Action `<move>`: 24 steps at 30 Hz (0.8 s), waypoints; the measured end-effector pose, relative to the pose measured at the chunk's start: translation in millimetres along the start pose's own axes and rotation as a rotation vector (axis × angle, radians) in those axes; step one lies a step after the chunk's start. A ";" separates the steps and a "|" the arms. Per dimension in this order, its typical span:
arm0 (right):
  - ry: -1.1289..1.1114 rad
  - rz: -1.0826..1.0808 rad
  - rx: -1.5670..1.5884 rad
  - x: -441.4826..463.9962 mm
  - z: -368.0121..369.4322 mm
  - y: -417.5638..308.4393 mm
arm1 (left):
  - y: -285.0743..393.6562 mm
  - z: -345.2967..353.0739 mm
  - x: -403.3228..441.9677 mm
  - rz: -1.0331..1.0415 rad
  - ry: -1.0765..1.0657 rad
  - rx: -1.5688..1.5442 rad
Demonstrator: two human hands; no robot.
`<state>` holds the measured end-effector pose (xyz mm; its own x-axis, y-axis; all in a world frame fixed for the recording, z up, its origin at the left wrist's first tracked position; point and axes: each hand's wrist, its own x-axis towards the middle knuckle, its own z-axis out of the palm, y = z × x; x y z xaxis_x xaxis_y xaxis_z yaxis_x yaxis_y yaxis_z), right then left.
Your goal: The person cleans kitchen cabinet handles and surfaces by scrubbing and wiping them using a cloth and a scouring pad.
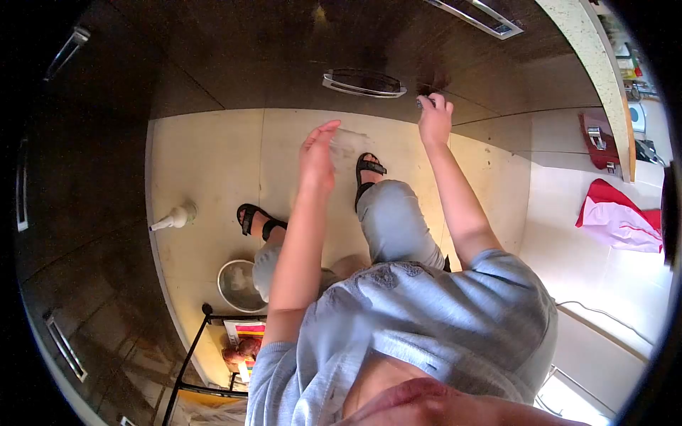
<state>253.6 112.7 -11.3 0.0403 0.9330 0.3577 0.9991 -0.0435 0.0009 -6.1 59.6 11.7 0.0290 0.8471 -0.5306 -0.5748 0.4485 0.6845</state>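
My right hand [435, 122] is raised at the dark cabinet front [270, 71], just right of a metal handle [364, 86]. Its fingers are curled round a small dark object [426, 102], mostly hidden by the fingers. My left hand [317, 157] hangs over the pale floor, left of the right hand. Its fingers are loosely bent and a little apart, and nothing shows in them. A faint whitish, blurred patch [348, 144] lies beside its fingertips.
A white nozzle bottle [176, 216] lies on the floor at left. A round metal basin [240, 285] is beside my leg, near a black rack [186, 362]. My sandalled feet are below the cabinets. A red and white cloth [618, 219] is at right.
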 end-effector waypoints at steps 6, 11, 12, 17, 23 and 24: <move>0.138 -0.261 0.112 -0.4 -1.7 -18.3 | 1.1 -8.1 1.2 -0.070 -0.032 -0.057; 0.123 -0.094 0.044 -1.7 -0.6 -10.4 | -1.6 -11.2 1.4 -0.009 0.006 -0.095; 0.143 -0.152 0.049 7.2 0.5 -15.2 | -2.0 -12.3 5.5 -0.020 0.008 -0.110; 0.050 -0.093 0.032 5.8 -1.3 -17.9 | 5.0 -8.7 -5.0 -0.017 -0.005 -0.126; 0.107 -0.145 0.149 -0.9 -8.4 -33.4 | -1.8 -12.0 -6.0 -0.009 0.018 -0.105; 0.113 -0.134 0.132 9.5 -5.1 -28.7 | 3.5 -8.9 -1.7 0.014 0.015 -0.113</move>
<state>225.3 121.0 -3.2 -0.0873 0.8811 0.4647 0.9892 0.1319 -0.0641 -15.4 57.2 10.5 0.0085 0.8480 -0.5299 -0.6639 0.4010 0.6312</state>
